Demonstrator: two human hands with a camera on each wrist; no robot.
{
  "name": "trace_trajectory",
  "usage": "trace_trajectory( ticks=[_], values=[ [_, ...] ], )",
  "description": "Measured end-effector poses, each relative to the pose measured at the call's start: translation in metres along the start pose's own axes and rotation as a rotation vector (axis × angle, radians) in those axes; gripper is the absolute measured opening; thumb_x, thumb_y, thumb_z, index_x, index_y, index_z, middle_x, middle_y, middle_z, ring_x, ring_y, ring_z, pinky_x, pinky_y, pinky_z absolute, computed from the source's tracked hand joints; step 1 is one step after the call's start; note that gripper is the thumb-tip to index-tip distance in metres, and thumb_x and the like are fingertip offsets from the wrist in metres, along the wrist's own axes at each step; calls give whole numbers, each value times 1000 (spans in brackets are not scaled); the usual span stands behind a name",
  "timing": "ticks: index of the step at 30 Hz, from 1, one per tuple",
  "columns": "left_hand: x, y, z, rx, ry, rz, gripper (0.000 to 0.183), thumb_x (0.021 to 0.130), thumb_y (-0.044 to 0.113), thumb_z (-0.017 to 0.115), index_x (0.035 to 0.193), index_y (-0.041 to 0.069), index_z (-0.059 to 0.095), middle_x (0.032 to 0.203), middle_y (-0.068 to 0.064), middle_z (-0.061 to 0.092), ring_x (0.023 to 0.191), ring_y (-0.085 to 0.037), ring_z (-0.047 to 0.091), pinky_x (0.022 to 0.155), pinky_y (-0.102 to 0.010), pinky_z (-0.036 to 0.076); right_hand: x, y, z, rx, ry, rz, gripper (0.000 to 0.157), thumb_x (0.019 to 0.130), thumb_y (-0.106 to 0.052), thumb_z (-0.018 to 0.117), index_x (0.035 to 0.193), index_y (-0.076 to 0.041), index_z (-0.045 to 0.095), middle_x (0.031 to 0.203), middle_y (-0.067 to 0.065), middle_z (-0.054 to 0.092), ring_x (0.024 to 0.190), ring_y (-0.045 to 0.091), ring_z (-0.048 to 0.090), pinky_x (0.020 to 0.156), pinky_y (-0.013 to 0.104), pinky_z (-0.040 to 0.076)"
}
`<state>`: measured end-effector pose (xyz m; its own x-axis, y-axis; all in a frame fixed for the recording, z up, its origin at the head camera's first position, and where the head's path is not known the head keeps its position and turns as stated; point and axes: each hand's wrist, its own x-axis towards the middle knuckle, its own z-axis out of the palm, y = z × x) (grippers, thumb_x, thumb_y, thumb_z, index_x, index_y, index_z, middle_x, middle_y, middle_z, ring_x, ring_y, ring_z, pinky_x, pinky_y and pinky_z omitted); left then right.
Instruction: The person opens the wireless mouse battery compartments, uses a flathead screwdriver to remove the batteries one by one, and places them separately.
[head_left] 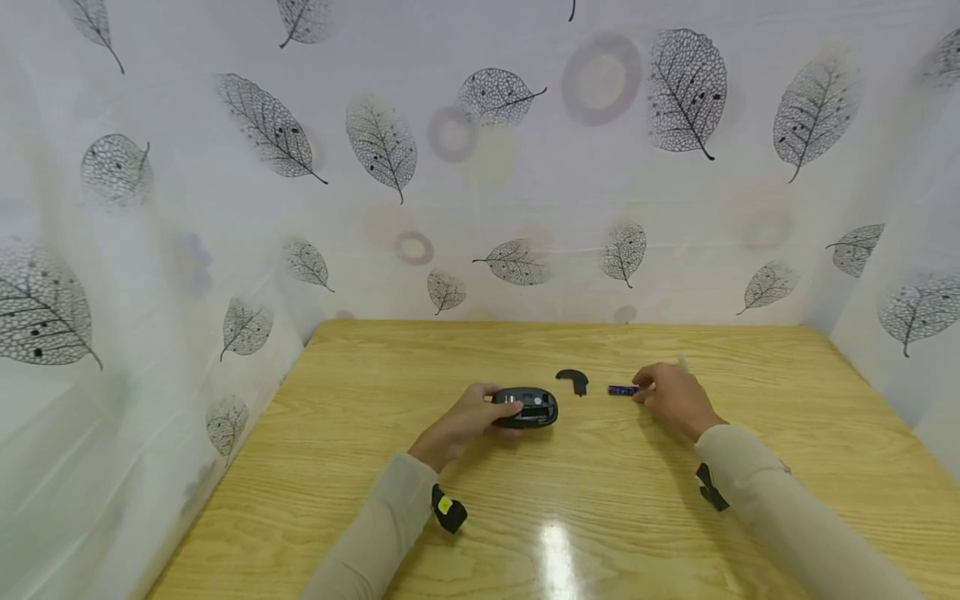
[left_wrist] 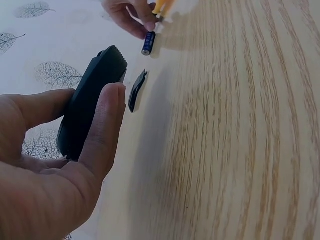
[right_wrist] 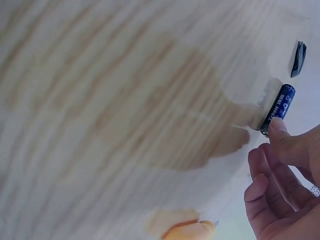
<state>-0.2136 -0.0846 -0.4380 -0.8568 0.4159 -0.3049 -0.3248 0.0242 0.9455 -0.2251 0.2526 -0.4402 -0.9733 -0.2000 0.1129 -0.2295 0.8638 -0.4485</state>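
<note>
My left hand [head_left: 474, 415] grips a black computer mouse [head_left: 544, 400] with its underside facing up. The thumb lies across that underside beside an uncovered battery compartment [head_left: 535, 412]. Over to the right, my right hand [head_left: 677, 400] pinches one end of a dark blue battery [head_left: 620, 390] between thumb and fingers. In the right wrist view the battery [right_wrist: 280, 106] lies along the wood, with the thumb tip on its near end. Between the hands, a curved black battery cover [head_left: 576, 379] rests on the table; the left wrist view shows this cover [left_wrist: 137, 91] edge-on.
A yellow-orange object [right_wrist: 190, 231] lies beyond the right hand, partly out of the right wrist view. The wooden table [head_left: 360, 367] ends at a pale curtain [head_left: 525, 192] with leaf prints at the back and sides. Each sleeve carries a black wrist device [head_left: 448, 510].
</note>
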Motion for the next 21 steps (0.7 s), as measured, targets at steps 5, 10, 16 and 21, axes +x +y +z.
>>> trace_trajectory(
  ticks=[5,10,16,21],
  values=[
    [0,-2,-1,16,9,-26,52,101,7,63,144,-11,40,136,-30,49,108,-34,67,88,-37,60,0,-1,-5,5,-3,1,24,90,-1,73,112,7,72,108,24,71,100,45,66,86,60,54],
    [0,-3,-2,60,20,-47,51,102,9,63,143,-11,41,137,-32,49,104,-34,69,88,-36,60,2,-2,-11,-19,1,-7,26,89,-3,76,113,6,72,109,24,71,101,46,65,85,59,55],
    [-1,-5,-2,95,29,-69,48,102,10,63,140,-10,44,136,-32,50,98,-33,72,86,-36,60,0,-5,-17,-13,8,-25,28,88,-1,76,114,7,71,111,25,71,91,39,72,74,52,60],
    [2,-9,-1,107,54,-81,50,101,10,64,141,-11,42,136,-33,49,96,-33,72,83,-35,61,0,-9,-19,-15,28,-41,26,87,-2,76,112,6,73,109,24,72,87,36,73,73,51,60]
  ],
)
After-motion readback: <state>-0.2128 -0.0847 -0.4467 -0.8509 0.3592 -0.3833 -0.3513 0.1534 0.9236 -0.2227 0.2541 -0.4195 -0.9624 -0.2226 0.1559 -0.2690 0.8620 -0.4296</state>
